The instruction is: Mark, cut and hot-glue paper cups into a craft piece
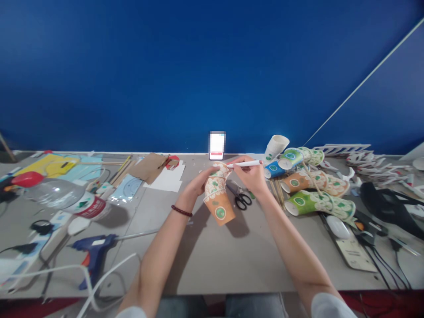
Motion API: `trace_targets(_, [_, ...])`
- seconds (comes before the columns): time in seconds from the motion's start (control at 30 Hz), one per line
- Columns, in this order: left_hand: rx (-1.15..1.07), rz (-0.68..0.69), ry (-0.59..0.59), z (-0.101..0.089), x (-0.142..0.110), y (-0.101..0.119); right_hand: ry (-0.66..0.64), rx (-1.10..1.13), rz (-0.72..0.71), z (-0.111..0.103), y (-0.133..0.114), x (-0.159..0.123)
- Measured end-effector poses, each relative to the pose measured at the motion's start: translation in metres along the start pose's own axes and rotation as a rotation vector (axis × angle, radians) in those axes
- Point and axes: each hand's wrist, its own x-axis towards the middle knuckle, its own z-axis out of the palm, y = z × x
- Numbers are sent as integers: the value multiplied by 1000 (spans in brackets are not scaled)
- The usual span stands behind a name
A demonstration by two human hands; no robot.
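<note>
A curved piece of nested paper cups [216, 192], orange at its near end and floral-patterned further up, is held tilted above the table. My left hand [199, 182] wraps round its left side near the top. In my right hand [249, 176] is a white marker with a red tip [247, 163], pinched between the fingers, its tip at the upper right of the cups. Whether the tip touches the paper I cannot tell. Black-handled scissors [243, 201] lie on the table just right of the cups, their blades partly hidden.
Further stacks of paper cups [314, 181] lie to the right, near a black phone-like slab [356, 256]. A blue glue gun [96, 251], a plastic bottle [66, 194] and a power strip [33, 251] occupy the left. A lit phone [216, 145] stands against the blue wall.
</note>
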Motion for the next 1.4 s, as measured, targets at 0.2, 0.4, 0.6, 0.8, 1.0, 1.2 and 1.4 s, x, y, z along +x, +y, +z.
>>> trace_targets(0.2, [-77,-40,-5,2,-2,0,-14,20,24,0,2,0])
trace_targets(0.4, [-88,-52,-22,2,-1,1,-22,30,21,0,6,0])
trace_targets(0.6, [-101,-51,7,3,-2,3,-10,32,-1,0,5,1])
trace_targets(0.8, [-93,-45,3,3,-2,3,-17,48,14,0,3,1])
trace_targets(1.0, [-90,-71,-4,2,-1,2,-7,24,5,0,7,1])
trace_targets(1.2, [-95,-67,-23,4,-2,2,-1,13,7,0,4,1])
trace_targets(1.4, [-99,-62,-27,3,-2,2,17,0,19,0,4,0])
